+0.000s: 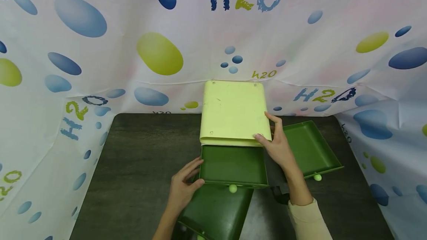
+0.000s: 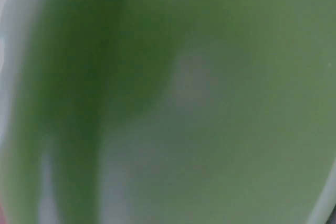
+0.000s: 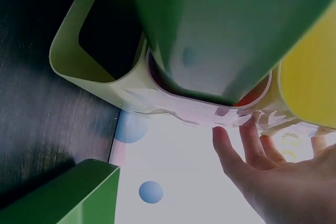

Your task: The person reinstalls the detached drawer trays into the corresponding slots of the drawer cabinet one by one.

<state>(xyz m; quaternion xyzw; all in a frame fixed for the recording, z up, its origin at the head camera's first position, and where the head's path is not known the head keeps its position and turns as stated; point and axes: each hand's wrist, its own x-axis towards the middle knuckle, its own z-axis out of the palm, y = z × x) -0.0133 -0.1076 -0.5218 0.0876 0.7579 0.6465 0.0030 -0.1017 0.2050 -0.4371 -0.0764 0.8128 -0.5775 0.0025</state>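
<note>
A pale yellow drawer unit (image 1: 235, 110) stands against the backdrop. From its front juts a green drawer (image 1: 233, 164) with a round light-green knob; in the right wrist view this drawer (image 3: 210, 35) sits in one of the unit's rounded openings. My left hand (image 1: 183, 184) holds the drawer at its left side, thumb by the front corner. Green blur fills the left wrist view. My right hand (image 1: 279, 147) grips the unit's right front edge, thumb on top. In the right wrist view its fingers (image 3: 226, 150) reach the side wall.
Another green drawer (image 1: 310, 147) lies to the right on the dark table (image 1: 143, 166). A third one (image 1: 220, 206) lies in front, beneath the jutting drawer. A dark strap-like thing (image 1: 280, 195) shows by the right forearm. The printed backdrop (image 1: 200, 58) surrounds the table.
</note>
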